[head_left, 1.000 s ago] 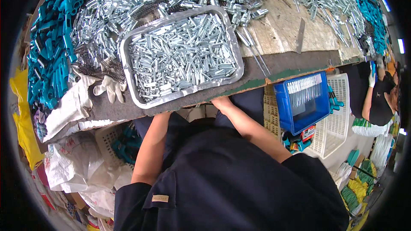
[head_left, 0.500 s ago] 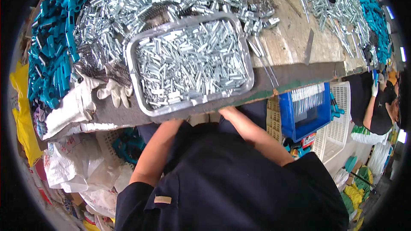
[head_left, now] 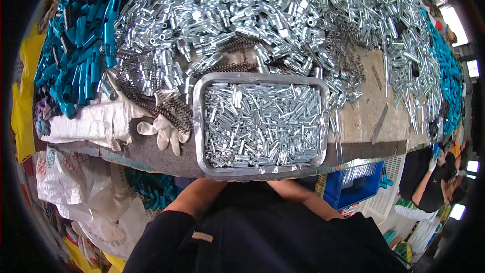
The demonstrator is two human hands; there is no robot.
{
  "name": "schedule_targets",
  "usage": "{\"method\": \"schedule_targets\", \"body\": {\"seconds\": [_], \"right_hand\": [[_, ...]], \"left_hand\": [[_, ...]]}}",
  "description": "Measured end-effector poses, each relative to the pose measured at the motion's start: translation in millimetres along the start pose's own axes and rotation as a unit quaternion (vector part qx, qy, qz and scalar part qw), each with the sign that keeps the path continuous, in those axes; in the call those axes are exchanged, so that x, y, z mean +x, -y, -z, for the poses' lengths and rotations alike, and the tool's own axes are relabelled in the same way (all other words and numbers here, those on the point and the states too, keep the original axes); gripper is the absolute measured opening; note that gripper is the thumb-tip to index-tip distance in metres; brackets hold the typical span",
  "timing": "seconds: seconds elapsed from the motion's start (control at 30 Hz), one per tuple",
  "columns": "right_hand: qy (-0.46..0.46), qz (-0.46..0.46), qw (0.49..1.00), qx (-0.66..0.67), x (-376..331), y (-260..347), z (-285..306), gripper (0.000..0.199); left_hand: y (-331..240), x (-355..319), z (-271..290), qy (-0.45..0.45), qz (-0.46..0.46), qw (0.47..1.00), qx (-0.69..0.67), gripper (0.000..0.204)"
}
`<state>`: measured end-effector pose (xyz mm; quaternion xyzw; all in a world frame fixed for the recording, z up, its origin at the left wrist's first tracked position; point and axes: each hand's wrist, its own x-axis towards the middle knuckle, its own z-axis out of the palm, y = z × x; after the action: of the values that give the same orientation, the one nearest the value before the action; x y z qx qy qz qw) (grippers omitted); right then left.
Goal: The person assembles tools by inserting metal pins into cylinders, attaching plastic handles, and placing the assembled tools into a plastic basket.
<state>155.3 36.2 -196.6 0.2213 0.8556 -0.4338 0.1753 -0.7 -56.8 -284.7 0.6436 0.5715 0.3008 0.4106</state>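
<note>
Both my hands are hidden beneath the front edge of the bench. My left forearm [head_left: 198, 195] reaches in under the edge, and my right forearm [head_left: 299, 192] does the same a little to the right. Right above them on the bench sits a metal tray [head_left: 199, 136] filled with small shiny metal pins [head_left: 262, 126]. Left of the tray lies a whitish work glove [head_left: 164, 132]. Two thin metal rods [head_left: 337, 136] rest beside its right side.
Behind the tray spreads a heap of silvery metal sleeves [head_left: 227, 15] and dark springs [head_left: 174, 106]. Teal tubular parts [head_left: 88, 65] pile up at the left. A blue bin [head_left: 331, 192] stands below at the right. Farther right, a co-worker [head_left: 427, 184] is at work.
The view has tilted up and turned, so the tray appears lower, farther right and straighter. My forearms show less, and my hands stay hidden under the bench edge.
</note>
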Motion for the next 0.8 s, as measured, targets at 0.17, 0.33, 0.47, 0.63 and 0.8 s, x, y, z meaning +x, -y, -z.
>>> {"method": "schedule_targets", "body": {"seconds": [0.17, 0.33, 0.47, 0.63, 0.8], "right_hand": [[-0.003, -0.029, 0.995, 0.100, -19, -19, -8, 0.046], [0.015, -0.064, 0.981, 0.185, -60, -55, -24, 0.047], [0.106, -0.133, 0.943, 0.287, -45, -47, -1, 0.055], [0.056, -0.108, 0.975, 0.184, -48, -61, -21, 0.053], [0.002, -0.033, 0.978, 0.207, -37, -42, -7, 0.048]], "left_hand": [[-21, 14, 27, 0.009, -0.016, 0.999, 0.028, 0.051], [-34, 15, 17, 0.030, -0.020, 0.999, 0.034, 0.050], [-48, 8, 18, 0.057, -0.017, 0.997, 0.039, 0.049], [-67, -36, 14, 0.093, -0.006, 0.995, 0.036, 0.049], [-84, -68, 49, 0.105, -0.008, 0.991, 0.084, 0.048]]}}
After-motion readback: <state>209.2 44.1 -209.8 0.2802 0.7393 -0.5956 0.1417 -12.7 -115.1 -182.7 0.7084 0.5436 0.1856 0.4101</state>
